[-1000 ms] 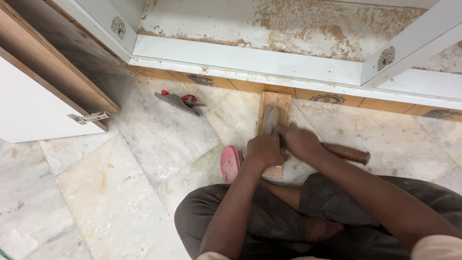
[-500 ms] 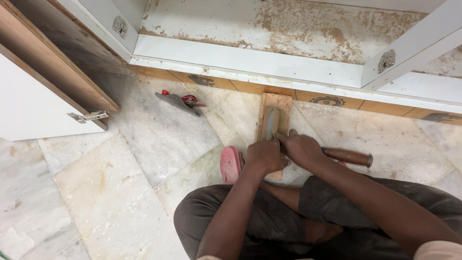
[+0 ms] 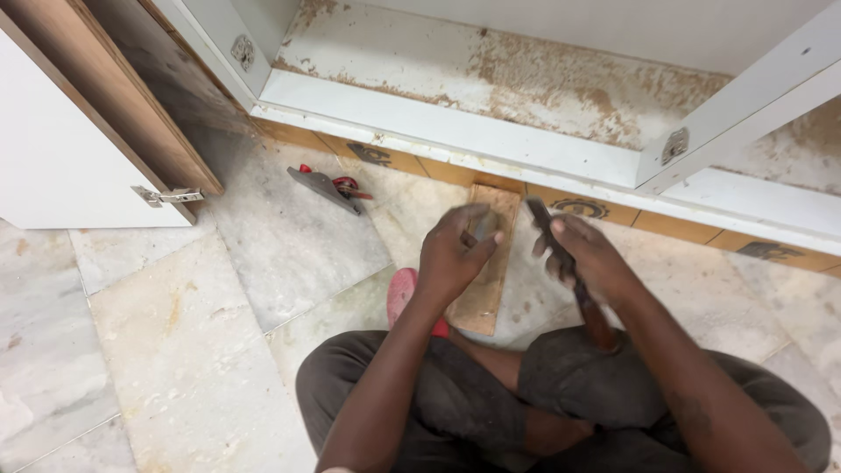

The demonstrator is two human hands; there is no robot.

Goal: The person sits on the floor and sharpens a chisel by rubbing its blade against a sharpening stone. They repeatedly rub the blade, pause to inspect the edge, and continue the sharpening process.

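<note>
Head view looks down on a pale marble floor (image 3: 175, 350) where you sit cross-legged before an open white cabinet (image 3: 455, 131), its base dusted with brown sawdust and a strip of bare wood running along its foot. One white cabinet door (image 3: 61, 166) with a wooden edge stands open at your left, a metal hinge on its corner. Your left hand (image 3: 451, 254) is curled down on one wooden block (image 3: 484, 271) that lies flat on the floor, pinching a small blurred metal piece against it. Your right hand (image 3: 587, 258), just beside the block, is closed around one hammer (image 3: 569, 271), its head raised and the wooden handle running back toward your knee. One red-handled tool (image 3: 328, 186) lies well apart to the left, and one pink sandal (image 3: 405, 298) shows below your left wrist.
</note>
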